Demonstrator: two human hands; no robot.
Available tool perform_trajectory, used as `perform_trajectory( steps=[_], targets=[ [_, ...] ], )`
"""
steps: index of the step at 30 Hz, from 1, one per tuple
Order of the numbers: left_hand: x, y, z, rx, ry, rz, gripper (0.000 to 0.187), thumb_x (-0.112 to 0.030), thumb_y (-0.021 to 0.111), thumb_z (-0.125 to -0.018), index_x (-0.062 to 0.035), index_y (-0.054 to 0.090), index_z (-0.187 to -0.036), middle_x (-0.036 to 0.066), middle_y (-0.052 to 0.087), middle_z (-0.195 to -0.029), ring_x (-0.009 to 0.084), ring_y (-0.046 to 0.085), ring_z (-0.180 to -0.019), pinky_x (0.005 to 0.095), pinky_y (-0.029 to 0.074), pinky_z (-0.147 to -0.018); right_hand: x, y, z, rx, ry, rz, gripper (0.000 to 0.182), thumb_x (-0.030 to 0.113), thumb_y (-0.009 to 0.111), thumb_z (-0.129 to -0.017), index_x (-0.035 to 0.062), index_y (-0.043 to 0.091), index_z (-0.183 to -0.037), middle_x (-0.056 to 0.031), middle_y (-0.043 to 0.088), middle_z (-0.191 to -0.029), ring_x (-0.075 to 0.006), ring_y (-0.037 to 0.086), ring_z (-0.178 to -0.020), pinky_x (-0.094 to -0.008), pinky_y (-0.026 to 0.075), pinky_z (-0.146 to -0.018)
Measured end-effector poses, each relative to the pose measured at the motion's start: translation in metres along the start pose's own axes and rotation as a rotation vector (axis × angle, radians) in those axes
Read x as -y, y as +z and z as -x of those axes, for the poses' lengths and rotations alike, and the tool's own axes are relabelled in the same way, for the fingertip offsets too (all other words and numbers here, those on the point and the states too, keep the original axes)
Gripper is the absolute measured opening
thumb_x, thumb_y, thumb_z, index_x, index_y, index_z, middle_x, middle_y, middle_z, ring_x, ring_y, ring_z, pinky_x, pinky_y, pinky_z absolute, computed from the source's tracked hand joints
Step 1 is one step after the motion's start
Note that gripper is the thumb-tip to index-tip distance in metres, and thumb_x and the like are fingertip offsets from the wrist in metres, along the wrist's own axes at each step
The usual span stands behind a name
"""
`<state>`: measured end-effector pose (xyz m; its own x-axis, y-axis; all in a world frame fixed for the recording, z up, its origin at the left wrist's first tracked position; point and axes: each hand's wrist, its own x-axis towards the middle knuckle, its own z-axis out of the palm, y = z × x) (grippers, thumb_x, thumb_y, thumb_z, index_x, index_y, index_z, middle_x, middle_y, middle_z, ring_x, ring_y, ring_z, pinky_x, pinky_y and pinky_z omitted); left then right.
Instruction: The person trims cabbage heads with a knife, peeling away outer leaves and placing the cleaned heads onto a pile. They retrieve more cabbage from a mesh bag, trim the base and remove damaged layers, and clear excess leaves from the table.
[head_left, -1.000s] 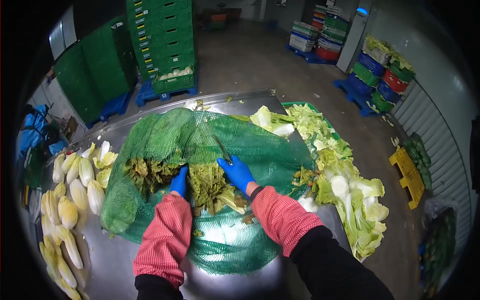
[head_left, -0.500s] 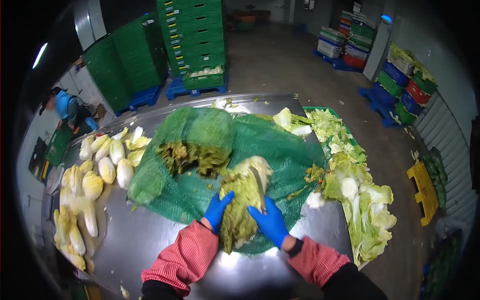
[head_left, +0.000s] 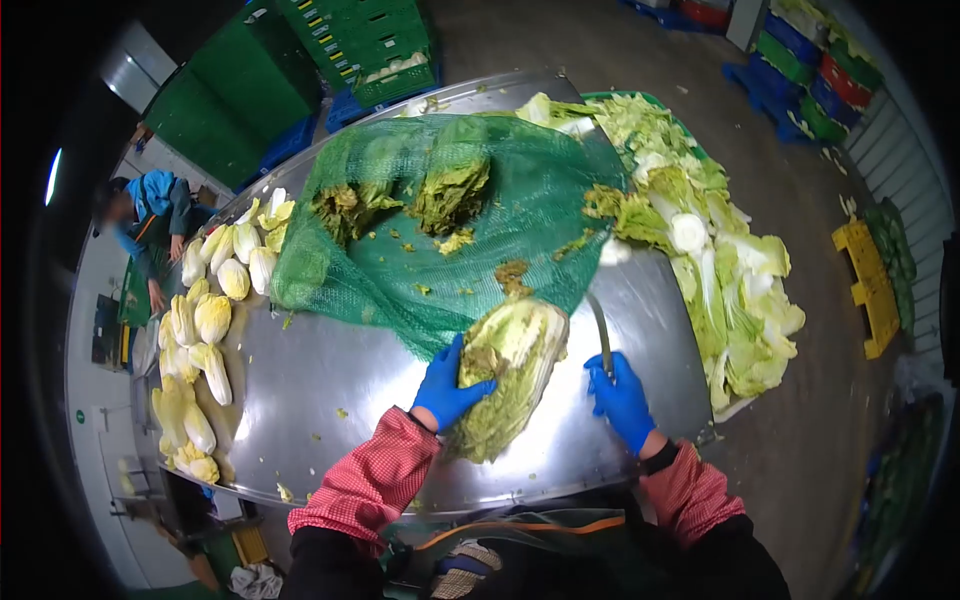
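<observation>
My left hand (head_left: 447,390), in a blue glove, grips the left side of a Chinese cabbage (head_left: 520,365) with its thumb across the leaves. The cabbage lies tilted over the steel table, with browned, ragged outer leaves. In my right hand (head_left: 622,400), also gloved in blue, the fingers are wrapped round the handle of a knife (head_left: 601,325). Its blade points away from me, just right of the cabbage and apart from it. Beyond the cabbage a green mesh sack (head_left: 530,190) is spread out, with more cabbages (head_left: 450,195) showing at its opening.
Trimmed pale cabbages (head_left: 212,318) are piled along the table's left side. Stripped leaves (head_left: 735,290) heap up on the right, past the table edge. A co-worker in blue (head_left: 155,200) leans in at the far left. Stacked green crates (head_left: 365,35) stand behind the table.
My right hand and the knife have moved right, away from the cabbage. The cabbage is now nearer me, and the sack appears higher as the view tilts down. The co-worker's hands now reach towards the table.
</observation>
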<state>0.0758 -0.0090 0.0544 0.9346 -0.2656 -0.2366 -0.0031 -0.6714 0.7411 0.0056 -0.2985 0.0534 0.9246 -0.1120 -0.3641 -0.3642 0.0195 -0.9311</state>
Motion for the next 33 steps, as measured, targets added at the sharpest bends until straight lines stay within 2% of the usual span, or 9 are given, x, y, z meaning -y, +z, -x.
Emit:
perform_trajectory(
  steps=[6,8,13,16,18,21,25,29,33],
  targets=[
    [-0.104,0.011,0.024,-0.336,0.244,-0.367,0.125,-0.056,0.082,-0.057,-0.0011,0.017,-0.149,0.031,0.036,-0.139,0.0459,0.039,-0.126,0.0511,0.033,-0.105,-0.033,-0.037,-0.026,0.153,0.056,0.053,0.032,0.011,0.049,-0.094,0.0139,0.051,-0.125,-0.0039,0.050,-0.087,-0.0098,0.054,-0.065,-0.0269,0.053,-0.059],
    [-0.114,0.041,0.044,-0.234,0.133,-0.544,0.131,-0.063,0.081,-0.052,-0.0097,0.015,-0.152,0.029,0.019,-0.150,0.0448,0.020,-0.139,0.0663,0.025,-0.103,-0.022,-0.036,-0.030,0.223,0.077,-0.007,0.038,0.015,0.051,-0.094,0.0174,0.049,-0.131,-0.0050,0.048,-0.093,-0.0105,0.054,-0.067,-0.0281,0.053,-0.058],
    [-0.089,0.074,0.043,-0.088,-0.087,-0.889,0.129,-0.067,0.079,-0.051,-0.0189,0.015,-0.152,0.022,0.009,-0.156,0.0416,0.013,-0.143,0.0730,0.030,-0.094,-0.016,-0.014,-0.042,0.265,0.089,0.153,0.036,0.023,0.048,-0.097,0.0220,0.048,-0.133,-0.0024,0.051,-0.081,-0.0122,0.054,-0.068,-0.0329,0.056,-0.062],
    [-0.058,0.039,0.023,-0.241,-0.036,-0.751,0.118,-0.054,0.081,-0.059,-0.0158,0.018,-0.152,0.023,0.023,-0.151,0.0404,0.022,-0.141,0.0672,0.030,-0.101,-0.015,-0.007,-0.057,0.293,0.097,0.167,0.034,0.024,0.047,-0.097,0.0210,0.049,-0.131,-0.0022,0.051,-0.080,-0.0126,0.054,-0.068,-0.0340,0.056,-0.062],
    [-0.023,0.009,0.008,-0.258,0.167,-0.454,0.120,-0.044,0.083,-0.059,-0.0007,0.017,-0.149,0.027,0.033,-0.144,0.0429,0.033,-0.135,0.0475,0.030,-0.110,-0.021,-0.003,-0.070,0.327,0.068,0.172,0.034,0.025,0.046,-0.097,0.0209,0.048,-0.131,-0.0032,0.053,-0.079,-0.0131,0.056,-0.068,-0.0337,0.056,-0.062],
    [0.017,-0.025,-0.012,-0.081,0.167,-0.036,0.126,-0.038,0.087,-0.057,0.0027,0.013,-0.149,0.026,0.033,-0.146,0.0347,0.035,-0.136,0.0396,0.028,-0.112,-0.007,0.002,-0.083,0.360,0.079,0.288,0.031,0.025,0.046,-0.097,0.0189,0.050,-0.127,-0.0079,0.058,-0.081,-0.0197,0.061,-0.072,-0.0363,0.055,-0.064],
    [0.039,-0.039,-0.024,0.028,0.099,0.245,0.119,-0.028,0.088,-0.063,0.0010,0.012,-0.150,0.021,0.032,-0.149,0.0283,0.032,-0.137,0.0364,0.025,-0.113,0.006,0.021,-0.105,0.256,-0.202,0.565,0.024,0.026,0.048,-0.096,0.0143,0.053,-0.116,-0.0133,0.063,-0.084,-0.0270,0.063,-0.070,-0.0402,0.052,-0.059],
    [0.046,-0.046,-0.030,0.101,0.073,0.315,0.118,-0.027,0.087,-0.063,0.0001,0.012,-0.150,0.020,0.031,-0.149,0.0280,0.033,-0.137,0.0363,0.025,-0.113,0.026,0.041,-0.118,0.273,-0.458,0.658,0.021,0.025,0.048,-0.095,0.0114,0.051,-0.111,-0.0180,0.062,-0.093,-0.0379,0.061,-0.085,-0.0440,0.049,-0.075],
    [0.055,-0.050,-0.040,0.131,0.080,0.327,0.116,-0.027,0.087,-0.064,-0.0006,0.014,-0.150,0.019,0.032,-0.149,0.0277,0.033,-0.137,0.0362,0.026,-0.113,0.019,0.059,-0.140,0.383,-0.355,0.759,0.025,0.028,0.041,-0.098,0.0079,0.051,-0.111,-0.0190,0.063,-0.093,-0.0393,0.061,-0.085,-0.0443,0.049,-0.075]
  ],
)
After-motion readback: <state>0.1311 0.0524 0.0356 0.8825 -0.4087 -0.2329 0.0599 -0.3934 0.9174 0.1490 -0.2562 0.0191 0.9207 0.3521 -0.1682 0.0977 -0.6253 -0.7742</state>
